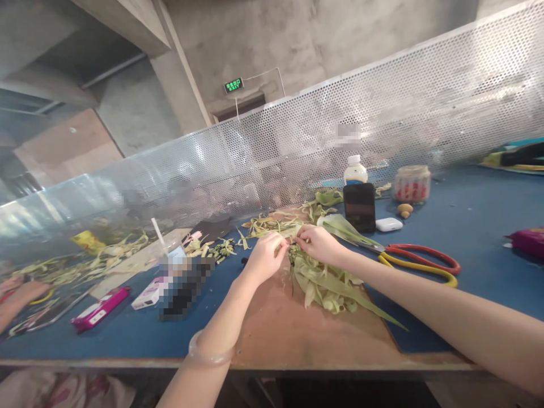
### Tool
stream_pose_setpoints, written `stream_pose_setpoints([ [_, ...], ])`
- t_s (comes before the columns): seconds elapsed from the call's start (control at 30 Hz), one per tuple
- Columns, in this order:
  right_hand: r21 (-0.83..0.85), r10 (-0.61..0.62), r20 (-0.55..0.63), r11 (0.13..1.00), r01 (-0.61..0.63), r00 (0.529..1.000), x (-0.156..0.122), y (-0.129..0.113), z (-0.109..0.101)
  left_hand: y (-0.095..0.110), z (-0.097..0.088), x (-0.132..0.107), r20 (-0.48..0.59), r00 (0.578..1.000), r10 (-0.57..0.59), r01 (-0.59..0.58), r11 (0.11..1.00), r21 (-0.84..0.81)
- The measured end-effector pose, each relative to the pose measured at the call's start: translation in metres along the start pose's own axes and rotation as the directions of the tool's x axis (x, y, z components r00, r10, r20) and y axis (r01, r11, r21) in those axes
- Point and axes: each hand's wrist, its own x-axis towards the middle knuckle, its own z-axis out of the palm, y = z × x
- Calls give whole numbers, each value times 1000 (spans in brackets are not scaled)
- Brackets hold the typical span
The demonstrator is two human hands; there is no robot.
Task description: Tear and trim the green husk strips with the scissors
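Observation:
My left hand (267,256), with a pale bangle (211,352) on its wrist, is closed in a pinch. Close beside it, fingertips nearly meeting, my right hand (317,243) also pinches. Whatever lies between the fingers is too small to make out. Just below the hands is a pile of pale green, husk-like leaves (325,280) on a brown board (293,328). Behind them more dry leaf strips (263,225) are spread. Red-and-yellow-handled scissors (420,258) lie right of my right hand, blades under or against a leaf (340,226).
A phone (359,207) stands before a white bottle (355,169). Nearby are an earbud case (389,225) and a clear jar (411,184). Leftward lie a magenta pack (101,309), a cup with a straw (173,255) and another person's hand (21,297). A perforated metal screen (297,141) borders the back.

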Motion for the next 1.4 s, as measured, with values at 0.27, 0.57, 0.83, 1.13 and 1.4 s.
stream_pose_setpoints([
  [0.27, -98, -45, -12, 994, 44, 999, -1, 3, 3, 4, 6, -1, -14, 1000, 26, -24, 993, 117],
  [0.57, -244, -57, 40, 968, 65, 998, -1, -5, 0, 10, 5, 1, 4, 998, 63, -63, 990, 129],
  [0.83, -257, -82, 41, 962, 90, 996, -1, -4, 1, 6, 4, 0, -18, 1000, 22, -20, 998, 67],
  [1.13, 107, 113, -43, 988, -108, 993, 1, -5, -4, 1, 0, 0, -85, 989, -119, 108, 986, -129],
  [1.4, 226, 185, 60, 955, -194, 981, 1, -11, -6, 1, 1, 2, -68, 960, -273, 231, 904, -359],
])
